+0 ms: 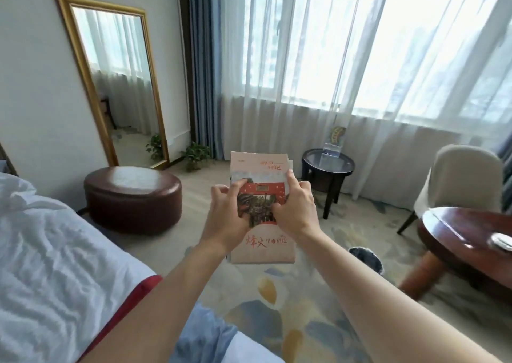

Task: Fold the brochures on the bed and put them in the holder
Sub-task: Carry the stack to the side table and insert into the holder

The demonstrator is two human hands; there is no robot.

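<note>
Head view, from the near edge outward: our two bare forearms reach forward over a patterned carpet [282, 301], with the white bed [55, 246] and its red trim at near left. Between them we hold a stack of brochures [261, 249] upright in mid-air, above the floor and clear of the bed. Our left hand [227, 213] grips the stack's left edge, thumb curled across the red-and-green cover picture. Our right hand [296, 210] clamps the right edge, index finger pointing up along the side and thumb pressed on the front. Red characters run across the lower cover, and a second sheet stands taller behind the front one.

At near right sits a dark wooden table [454, 240] carrying a small pale object we cannot identify. A round brown leather ottoman [133, 199] rests on the floor to the left, beyond the bed. To the right, a cream chair [468, 180] faces the wooden table.

Farther off, a small round black side table [327, 166] carries a clear brochure holder [333, 144] with a printed leaflet standing in it, well apart from the stack in our hands. At far left, a gold-framed mirror [116, 85] leans on the wall with a potted plant [196, 155] beside it, and sheer white curtains [360, 72] cover the bright window.
</note>
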